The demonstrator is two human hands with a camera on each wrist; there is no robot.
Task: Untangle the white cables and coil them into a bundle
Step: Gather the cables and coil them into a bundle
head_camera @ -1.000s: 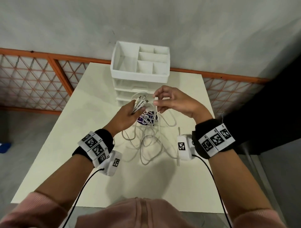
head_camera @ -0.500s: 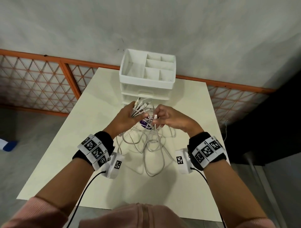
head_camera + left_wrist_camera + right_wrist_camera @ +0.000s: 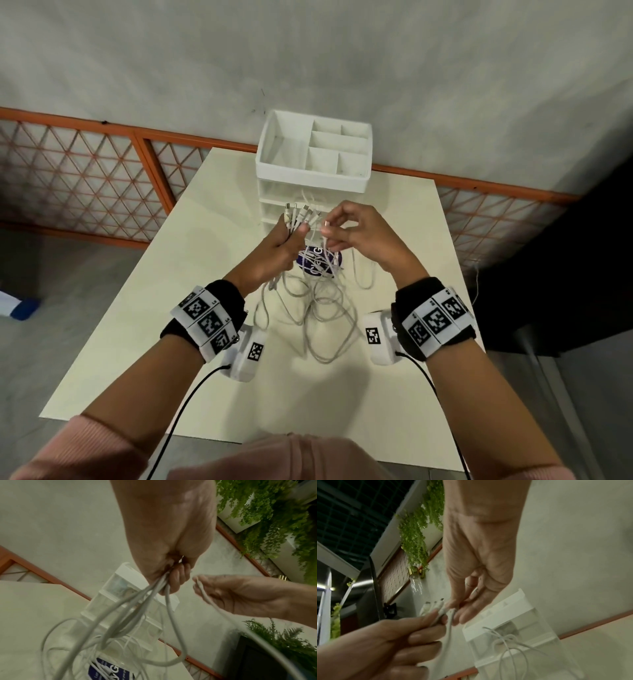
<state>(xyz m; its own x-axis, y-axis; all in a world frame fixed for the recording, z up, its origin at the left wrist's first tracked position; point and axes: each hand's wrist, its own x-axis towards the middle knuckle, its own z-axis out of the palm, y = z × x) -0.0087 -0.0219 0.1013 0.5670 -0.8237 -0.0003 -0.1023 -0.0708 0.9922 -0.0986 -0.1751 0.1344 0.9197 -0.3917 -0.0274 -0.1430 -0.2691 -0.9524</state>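
Note:
Several white cables (image 3: 318, 301) hang in tangled loops above the cream table (image 3: 144, 335). My left hand (image 3: 277, 246) grips a bunch of them, their plug ends (image 3: 301, 214) fanning upward out of the fist. In the left wrist view the cables (image 3: 130, 609) run down from that fist (image 3: 173, 580). My right hand (image 3: 346, 233), just right of the left, pinches one more cable end (image 3: 324, 229) between thumb and fingertips. In the right wrist view that end (image 3: 451, 613) is held close beside the left hand's plugs (image 3: 433, 605).
A white drawer organiser (image 3: 313, 161) with open top compartments stands at the table's far edge, right behind the hands. A purple-and-white round label (image 3: 318, 260) lies on the table under the cables. An orange lattice railing (image 3: 85, 178) runs behind the table.
Both hands have risen with the cables. The right hand has come away from the low tangle and now pinches a single cable end up beside the left hand's plugs.

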